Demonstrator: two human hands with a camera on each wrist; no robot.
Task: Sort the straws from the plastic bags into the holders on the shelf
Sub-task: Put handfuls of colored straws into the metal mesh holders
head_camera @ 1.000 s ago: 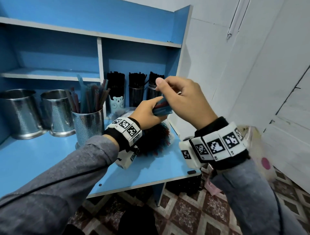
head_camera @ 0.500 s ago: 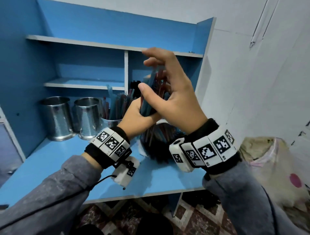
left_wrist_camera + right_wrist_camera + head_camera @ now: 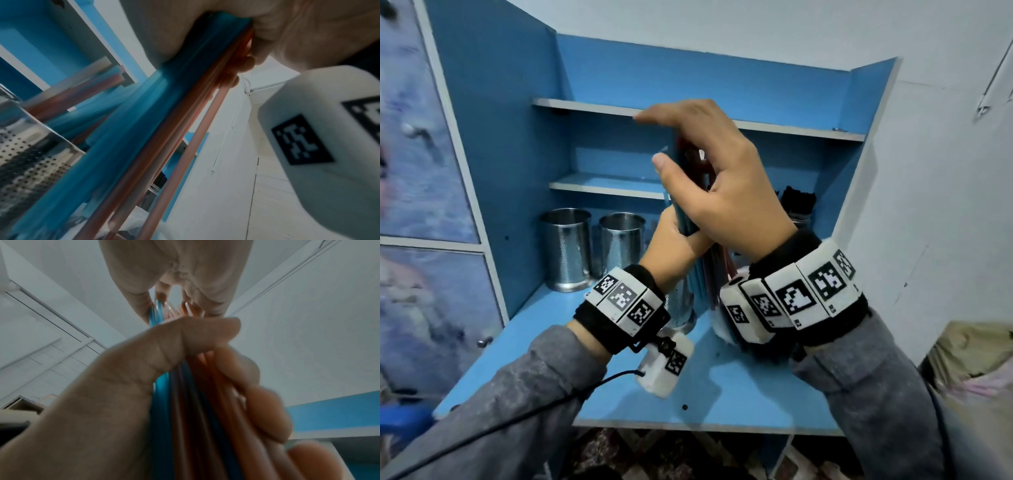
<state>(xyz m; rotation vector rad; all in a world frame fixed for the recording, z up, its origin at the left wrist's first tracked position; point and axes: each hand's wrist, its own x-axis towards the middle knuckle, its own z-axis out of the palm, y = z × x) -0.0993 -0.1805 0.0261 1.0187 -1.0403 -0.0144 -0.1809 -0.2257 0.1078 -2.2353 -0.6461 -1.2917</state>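
Observation:
My left hand (image 3: 674,240) grips a bundle of blue and red straws (image 3: 688,202) upright around its middle, above the blue desk. My right hand (image 3: 664,140) curls over the bundle's top end, thumb against its side and index finger arched over the tips. The left wrist view shows the straws (image 3: 127,129) running down past a perforated metal holder (image 3: 30,154) with other straws in it. In the right wrist view the left hand (image 3: 133,378) wraps the straws (image 3: 185,394). That holder (image 3: 681,308) stands partly hidden behind my left wrist.
Two more metal holders (image 3: 565,250) (image 3: 621,243) stand at the back left of the desk (image 3: 722,394). Black straws (image 3: 798,202) fill holders at the back right. A plastic bag (image 3: 720,330) lies mostly hidden behind my right wrist. Shelf boards (image 3: 602,181) run above.
The bundle has gone from lying low between my hands to standing upright and higher. My right hand slid up from the bundle's side to its top end.

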